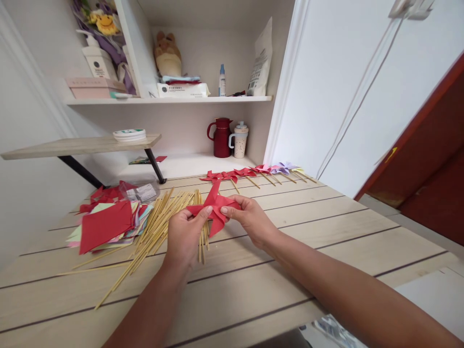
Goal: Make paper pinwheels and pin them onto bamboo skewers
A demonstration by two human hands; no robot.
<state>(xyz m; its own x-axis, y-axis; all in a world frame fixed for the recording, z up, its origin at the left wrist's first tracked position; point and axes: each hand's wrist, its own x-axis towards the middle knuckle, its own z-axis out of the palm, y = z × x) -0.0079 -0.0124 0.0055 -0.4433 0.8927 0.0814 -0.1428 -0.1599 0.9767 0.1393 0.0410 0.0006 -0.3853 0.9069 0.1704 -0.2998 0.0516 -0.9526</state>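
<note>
A red paper pinwheel (214, 208) is held between both hands above the wooden table (311, 227). My left hand (184, 234) pinches its left side with thumb and fingers. My right hand (248, 220) grips its right side, the thumb lying on top of the paper. Just under and left of the hands lies a loose pile of bamboo sticks (159, 224). Further left is a stack of coloured paper squares (107, 224), red on top.
A row of finished pinwheels (253, 171), red, pink, purple and yellow, lies along the table's far edge. Behind stand a red jug (221, 137) and a cream mug (239, 140). A shelf (170, 99) above carries boxes, a bottle and a plush toy. A wooden side ledge (79, 144) juts out at left.
</note>
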